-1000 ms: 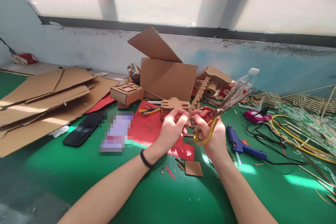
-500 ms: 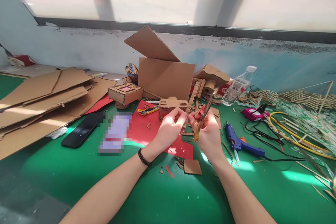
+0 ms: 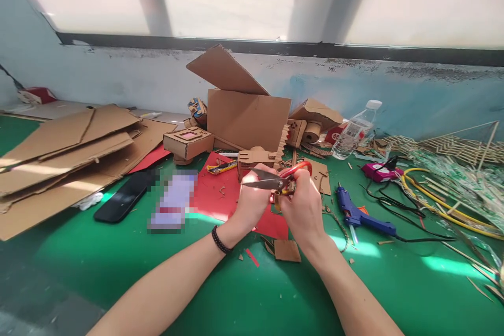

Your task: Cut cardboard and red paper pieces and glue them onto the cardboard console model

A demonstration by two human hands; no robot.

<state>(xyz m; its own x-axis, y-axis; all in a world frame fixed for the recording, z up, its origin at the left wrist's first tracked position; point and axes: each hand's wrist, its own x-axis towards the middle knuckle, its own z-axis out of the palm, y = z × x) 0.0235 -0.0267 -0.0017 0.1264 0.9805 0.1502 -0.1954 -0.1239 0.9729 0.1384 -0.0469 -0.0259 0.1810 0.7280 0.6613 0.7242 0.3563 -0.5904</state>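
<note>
My two hands meet above a red paper sheet (image 3: 214, 194) on the green table. My right hand (image 3: 303, 212) grips the red and yellow handles of a pair of scissors (image 3: 271, 181). The blades lie level, point left and stand slightly apart, crossing over my left hand. My left hand (image 3: 250, 202) is closed with the fingers curled under the blades; what it pinches is hidden. A black bead bracelet (image 3: 219, 240) is on the left wrist. A small cardboard model (image 3: 255, 157) stands just behind the hands.
Flat cardboard sheets (image 3: 66, 152) are piled at the left beside a black phone (image 3: 124, 194). A folded cardboard box (image 3: 248, 115), a yellow utility knife (image 3: 222, 167) and a water bottle (image 3: 354, 131) stand behind. A blue glue gun (image 3: 358, 215), yellow cable (image 3: 444, 205) and cardboard square (image 3: 286, 250) lie nearby.
The scissors have swung from pointing up and right to lying level with the blades pointing left over my left hand. Both hands have stayed close together.
</note>
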